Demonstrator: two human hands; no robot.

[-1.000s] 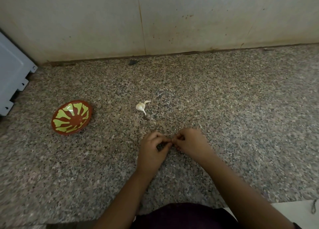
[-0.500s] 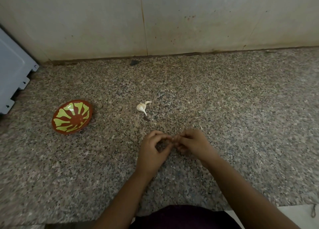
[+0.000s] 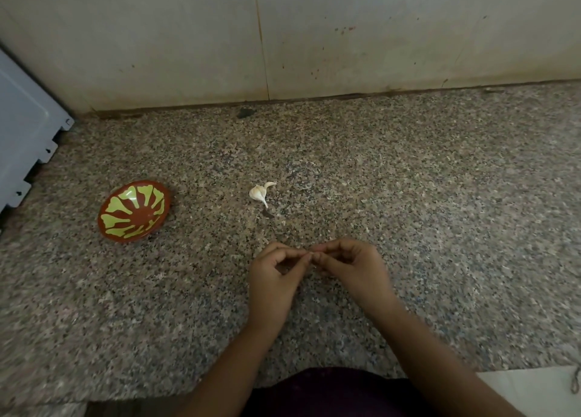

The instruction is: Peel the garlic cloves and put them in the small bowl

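Observation:
My left hand (image 3: 273,278) and my right hand (image 3: 355,269) meet fingertip to fingertip low over the granite counter (image 3: 440,228). Both pinch one small thing between thumbs and forefingers. It is almost wholly hidden by the fingers, and I take it for a garlic clove. An unpeeled white garlic clove (image 3: 259,192) with a curled tail lies on the counter just beyond my hands. The small bowl (image 3: 134,210), red-brown with yellow-green rays, stands to the left, tilted a little, and nothing shows inside it.
A pale blue-white appliance panel (image 3: 25,133) juts in at the far left edge. The tiled wall (image 3: 345,39) closes off the back of the counter. A dark scrap (image 3: 268,214) lies next to the loose clove. The counter's front edge runs just above my dark clothing.
My fingertips have stayed together at the same spot, shifting only slightly against each other. The loose clove and the bowl have not moved.

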